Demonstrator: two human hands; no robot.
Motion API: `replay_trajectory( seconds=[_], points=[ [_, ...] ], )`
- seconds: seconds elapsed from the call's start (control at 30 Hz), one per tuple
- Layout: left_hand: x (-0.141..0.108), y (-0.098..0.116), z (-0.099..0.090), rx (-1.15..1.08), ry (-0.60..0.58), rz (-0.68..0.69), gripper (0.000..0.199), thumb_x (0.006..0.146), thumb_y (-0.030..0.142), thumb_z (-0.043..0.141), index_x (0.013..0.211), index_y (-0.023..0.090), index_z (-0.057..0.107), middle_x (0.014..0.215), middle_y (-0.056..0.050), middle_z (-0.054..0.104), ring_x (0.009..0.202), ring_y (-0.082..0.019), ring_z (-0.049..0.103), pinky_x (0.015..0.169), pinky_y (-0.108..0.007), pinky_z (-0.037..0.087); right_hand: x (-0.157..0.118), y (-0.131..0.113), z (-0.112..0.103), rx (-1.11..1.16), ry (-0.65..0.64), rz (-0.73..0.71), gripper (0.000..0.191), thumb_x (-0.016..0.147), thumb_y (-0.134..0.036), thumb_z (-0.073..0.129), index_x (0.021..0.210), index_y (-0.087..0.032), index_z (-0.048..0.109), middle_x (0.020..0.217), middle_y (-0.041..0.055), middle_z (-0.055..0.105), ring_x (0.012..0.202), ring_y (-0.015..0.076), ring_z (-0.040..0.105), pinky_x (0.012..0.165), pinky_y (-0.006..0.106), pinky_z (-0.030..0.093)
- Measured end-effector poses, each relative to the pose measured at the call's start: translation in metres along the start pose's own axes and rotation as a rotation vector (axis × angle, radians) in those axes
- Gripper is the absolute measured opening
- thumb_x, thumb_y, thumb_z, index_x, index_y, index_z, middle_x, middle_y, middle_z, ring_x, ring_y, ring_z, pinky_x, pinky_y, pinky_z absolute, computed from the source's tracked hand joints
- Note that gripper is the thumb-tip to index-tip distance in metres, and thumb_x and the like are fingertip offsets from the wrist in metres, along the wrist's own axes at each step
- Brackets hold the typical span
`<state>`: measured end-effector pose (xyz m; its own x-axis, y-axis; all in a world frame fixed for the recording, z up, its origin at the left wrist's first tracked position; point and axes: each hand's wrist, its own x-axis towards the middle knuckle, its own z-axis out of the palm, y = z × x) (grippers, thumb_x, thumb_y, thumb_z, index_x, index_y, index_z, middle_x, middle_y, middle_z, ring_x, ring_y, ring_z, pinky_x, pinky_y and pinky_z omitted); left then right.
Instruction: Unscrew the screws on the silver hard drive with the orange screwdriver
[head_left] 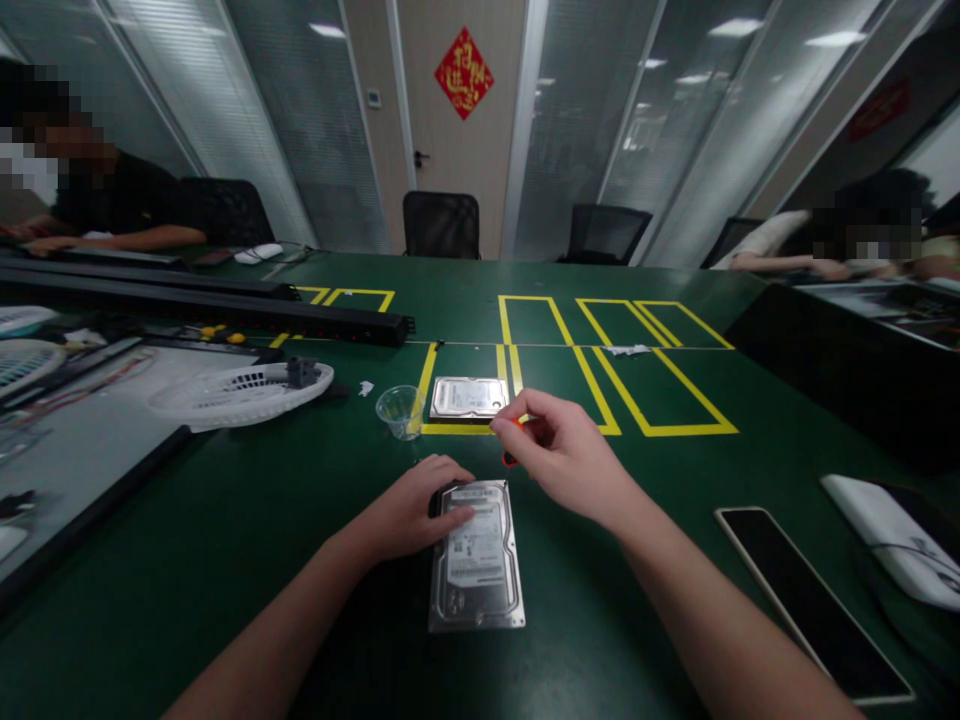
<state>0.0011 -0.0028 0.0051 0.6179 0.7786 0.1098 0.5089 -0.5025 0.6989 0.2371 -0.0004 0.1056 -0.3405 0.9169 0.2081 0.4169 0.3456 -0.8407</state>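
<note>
A silver hard drive point(480, 570) with a white label lies flat on the green table in front of me. My left hand point(416, 510) rests on its upper left part, fingers over the far edge and thumb on the label. In my right hand point(555, 440) is a small screwdriver point(511, 459) with an orange and black handle, held upright in a pinch. Its thin tip points down at the drive's far right corner; contact is too small to make out. Just beyond, a second hard drive point(469, 397) lies inside a yellow taped outline, beside a clear plastic cup point(401, 412).
A phone point(810, 600) and a white device with a cable point(896, 540) lie at the right. White rackets point(255, 395), a grey panel point(112, 440) and long black bars point(300, 315) crowd the left. Yellow tape outlines point(690, 432) mark the table. People sit at both far sides.
</note>
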Motion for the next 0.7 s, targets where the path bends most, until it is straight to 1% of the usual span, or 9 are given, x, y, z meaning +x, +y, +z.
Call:
replay_trajectory(
  seconds=[0.1,0.2,0.27,0.4,0.47,0.53,0.6,0.7],
  points=[
    [-0.0001,-0.0008,0.0001,-0.004,-0.001,0.004,0.029,0.095,0.032,0.066,0.123,0.024,0.065,0.119,-0.007,0.065,0.111,-0.024,0.060,0.098,-0.040,0.051,0.0002,-0.0011,-0.0001,-0.001,0.015,-0.004,0.015,0.098,-0.033,0.059,0.093,-0.019,0.063,0.072,-0.0009,0.061,0.059,0.0117,0.049,0.053,0.027,0.032],
    [-0.0004,-0.0020,0.0006,-0.010,0.008,0.014,0.030,0.095,0.033,0.067,0.123,0.024,0.065,0.119,-0.008,0.065,0.111,-0.025,0.060,0.098,-0.041,0.051,0.0008,-0.0020,-0.0009,0.006,0.028,-0.031,0.012,0.099,-0.030,0.059,0.098,-0.020,0.065,0.079,0.0004,0.064,0.062,0.0121,0.051,0.055,0.028,0.035],
    [-0.0006,-0.0026,0.0010,-0.011,0.010,0.014,0.030,0.095,0.032,0.067,0.123,0.024,0.065,0.119,-0.007,0.065,0.111,-0.025,0.060,0.097,-0.041,0.051,0.0016,-0.0017,-0.0012,0.009,0.022,-0.047,0.015,0.099,-0.033,0.059,0.098,-0.020,0.067,0.082,0.0016,0.066,0.064,0.0127,0.052,0.057,0.028,0.036],
    [-0.0006,-0.0020,0.0010,-0.004,0.008,0.010,0.029,0.095,0.032,0.066,0.123,0.024,0.065,0.119,-0.007,0.065,0.111,-0.025,0.060,0.097,-0.040,0.051,0.0029,-0.0019,-0.0013,0.024,-0.009,-0.025,0.025,0.101,-0.041,0.057,0.095,-0.020,0.068,0.075,0.0003,0.063,0.059,0.0122,0.052,0.056,0.028,0.038],
    [-0.0004,-0.0011,0.0006,-0.001,0.005,0.007,0.029,0.095,0.031,0.066,0.123,0.024,0.065,0.119,-0.008,0.065,0.112,-0.025,0.059,0.098,-0.040,0.050,0.0027,-0.0035,-0.0013,0.060,-0.021,0.004,0.027,0.104,-0.040,0.050,0.100,-0.020,0.068,0.075,-0.0002,0.062,0.058,0.0114,0.054,0.055,0.027,0.040],
    [-0.0003,-0.0005,0.0003,0.001,0.003,0.000,0.028,0.095,0.031,0.066,0.123,0.024,0.065,0.119,-0.007,0.065,0.112,-0.024,0.059,0.098,-0.040,0.050,0.0023,-0.0051,-0.0016,0.098,-0.029,0.028,0.027,0.105,-0.036,0.046,0.105,-0.020,0.067,0.078,-0.0001,0.063,0.058,0.0112,0.058,0.055,0.026,0.043],
    [-0.0001,-0.0004,0.0002,0.002,0.004,-0.004,0.028,0.095,0.031,0.067,0.122,0.024,0.065,0.119,-0.007,0.065,0.112,-0.024,0.059,0.098,-0.039,0.050,0.0020,-0.0054,-0.0021,0.111,-0.028,0.037,0.024,0.104,-0.034,0.047,0.108,-0.020,0.066,0.078,-0.0003,0.063,0.058,0.0113,0.060,0.055,0.026,0.044],
    [-0.0001,-0.0005,0.0000,-0.001,-0.003,-0.006,0.028,0.095,0.031,0.066,0.122,0.024,0.065,0.119,-0.007,0.065,0.112,-0.024,0.059,0.097,-0.039,0.050,0.0022,-0.0028,-0.0028,0.061,0.006,0.027,0.018,0.101,-0.036,0.055,0.102,-0.020,0.063,0.074,-0.0011,0.061,0.057,0.0116,0.056,0.053,0.026,0.040]
  ],
)
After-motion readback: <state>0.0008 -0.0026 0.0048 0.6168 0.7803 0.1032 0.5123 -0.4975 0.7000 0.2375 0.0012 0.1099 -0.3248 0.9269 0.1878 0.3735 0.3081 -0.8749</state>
